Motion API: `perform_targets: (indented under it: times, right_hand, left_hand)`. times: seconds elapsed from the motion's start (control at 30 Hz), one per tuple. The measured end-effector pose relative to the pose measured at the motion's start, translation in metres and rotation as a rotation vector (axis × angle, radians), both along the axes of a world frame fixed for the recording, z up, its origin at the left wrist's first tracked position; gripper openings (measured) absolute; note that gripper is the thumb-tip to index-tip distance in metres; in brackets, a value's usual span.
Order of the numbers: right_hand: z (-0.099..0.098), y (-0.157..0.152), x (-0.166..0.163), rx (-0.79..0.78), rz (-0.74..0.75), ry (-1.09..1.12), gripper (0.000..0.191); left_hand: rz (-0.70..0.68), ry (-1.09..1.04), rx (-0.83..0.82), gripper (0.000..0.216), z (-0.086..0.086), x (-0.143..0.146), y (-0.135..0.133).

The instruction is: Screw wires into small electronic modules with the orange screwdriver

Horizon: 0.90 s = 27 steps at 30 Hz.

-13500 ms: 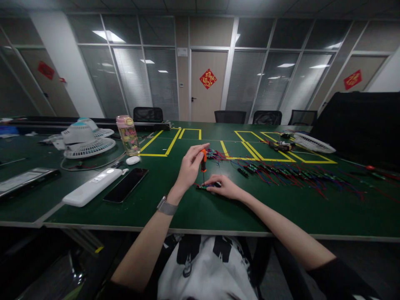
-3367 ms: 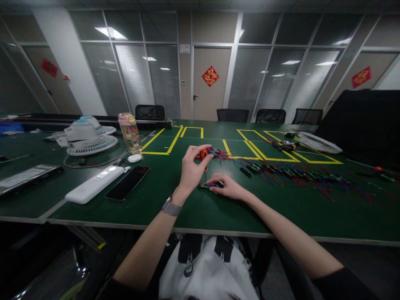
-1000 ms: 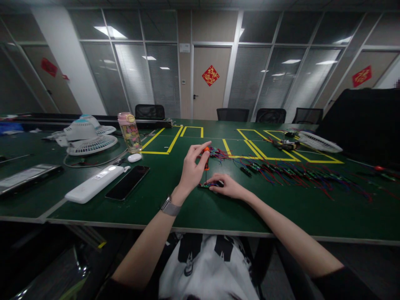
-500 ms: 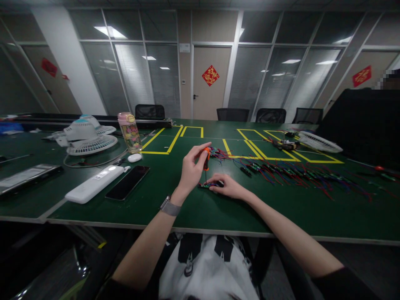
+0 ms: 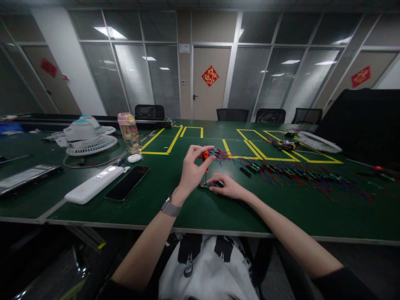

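Observation:
My left hand [image 5: 195,166] is closed around the orange-and-black handle of a screwdriver [image 5: 206,156], thumb and fingers on its upper part. The screwdriver stands upright, and its thin shaft runs down to a small green circuit board [image 5: 204,186] on the table. With its fingertips, my right hand [image 5: 228,186] pinches the board's right part and a small black piece there. Where the screwdriver tip meets the board is too small to make out. Just beyond my left hand lies a bunch of small boards with red and blue wires [image 5: 218,153].
A long row of wired circuit boards [image 5: 290,171] spreads to the right on the green table [image 5: 175,208]. On the left are a black phone [image 5: 127,183], a white oblong device [image 5: 93,184], a drink bottle [image 5: 129,133] and white fans [image 5: 90,139]. Yellow tape [image 5: 271,158] marks the far side.
My left fingers have shifted and turned on the screwdriver handle, with thumb and index now further apart. My right hand and the board stay in place.

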State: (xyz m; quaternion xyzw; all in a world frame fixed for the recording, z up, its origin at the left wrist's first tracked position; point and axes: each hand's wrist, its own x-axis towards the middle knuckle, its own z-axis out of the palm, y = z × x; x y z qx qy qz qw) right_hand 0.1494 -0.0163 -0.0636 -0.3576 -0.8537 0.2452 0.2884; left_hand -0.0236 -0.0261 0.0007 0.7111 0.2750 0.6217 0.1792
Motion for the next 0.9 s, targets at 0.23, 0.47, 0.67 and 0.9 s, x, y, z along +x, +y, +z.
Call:
perform_targets:
  times: [0.23,0.47,0.67,0.9]
  right_hand:
    - [0.0009,-0.0007,-0.0008,-0.004,-0.001,0.011,0.023]
    - [0.0018,-0.0013,-0.0008,-0.007,0.002,0.008,0.024]
    - [0.0006,-0.0002,-0.0002,0.003,0.004,-0.003,0.024]
    - [0.0021,-0.0011,-0.0004,0.002,0.003,-0.008,0.024]
  left_hand:
    - [-0.109,-0.033,-0.040,0.031,-0.0008,0.0000,0.0013]
    - [-0.006,-0.011,-0.037,0.031,-0.0012,-0.0020,0.0027]
    - [-0.005,-0.011,-0.022,0.031,-0.0021,-0.0011,0.0039]
    - [-0.116,-0.034,-0.080,0.033,-0.0017,-0.0013,0.0035]
